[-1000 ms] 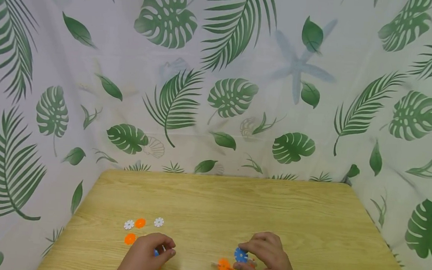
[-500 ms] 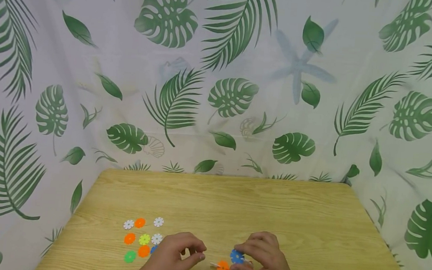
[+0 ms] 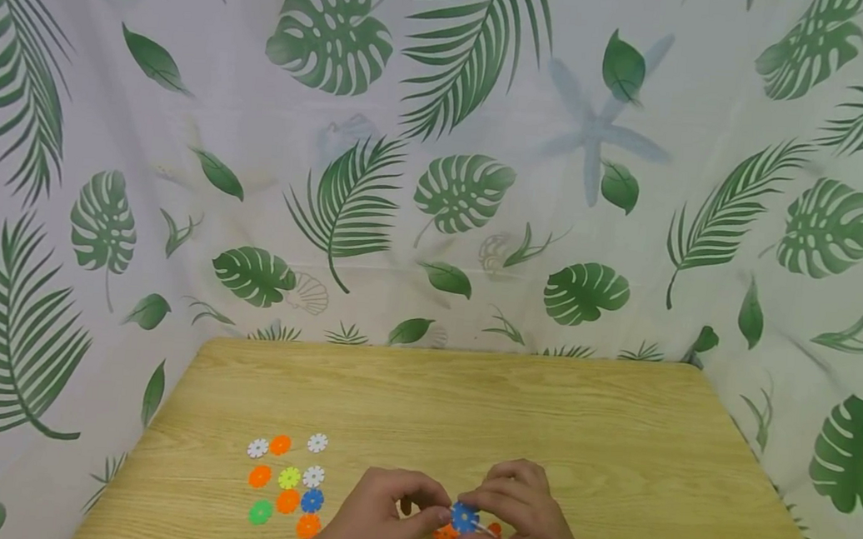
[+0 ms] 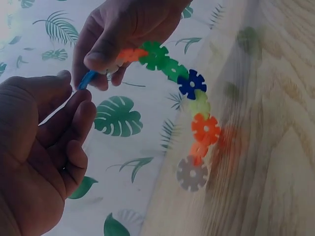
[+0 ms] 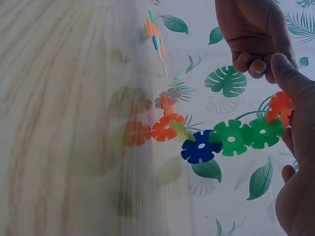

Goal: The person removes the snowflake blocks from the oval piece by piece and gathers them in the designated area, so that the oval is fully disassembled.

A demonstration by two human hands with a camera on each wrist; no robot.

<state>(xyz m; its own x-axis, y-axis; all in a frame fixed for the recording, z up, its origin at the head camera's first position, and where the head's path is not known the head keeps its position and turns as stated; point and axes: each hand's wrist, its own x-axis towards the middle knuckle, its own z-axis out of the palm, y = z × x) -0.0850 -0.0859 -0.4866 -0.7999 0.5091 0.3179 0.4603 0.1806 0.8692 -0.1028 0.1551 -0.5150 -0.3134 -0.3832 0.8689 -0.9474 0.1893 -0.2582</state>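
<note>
A chain of notched plastic discs hangs from my right hand (image 3: 530, 514), whose thumb and fingers pinch the light blue disc (image 3: 465, 517) at its end. My left hand (image 3: 385, 508) meets the same disc from the left, thumb and forefinger at its edge. In the left wrist view this blue disc (image 4: 87, 78) is seen edge-on between the two hands. From there the chain curves down through an orange disc (image 4: 132, 54), green discs (image 4: 155, 55), a dark blue disc (image 4: 192, 84), a yellow disc (image 4: 199, 104) and orange discs (image 4: 205, 129) to a pale grey one (image 4: 192, 173).
Loose notched discs lie flat at the left of the wooden table (image 3: 587, 414): several orange (image 3: 287, 501), some white (image 3: 317, 443), a yellow (image 3: 289, 477), a blue (image 3: 313, 500) and a green one (image 3: 260, 511). A leaf-print curtain (image 3: 369, 299) stands around the table.
My left hand has moved right from over the loose discs to the held blue disc, uncovering several discs. My right hand and the blue disc have shifted slightly left.
</note>
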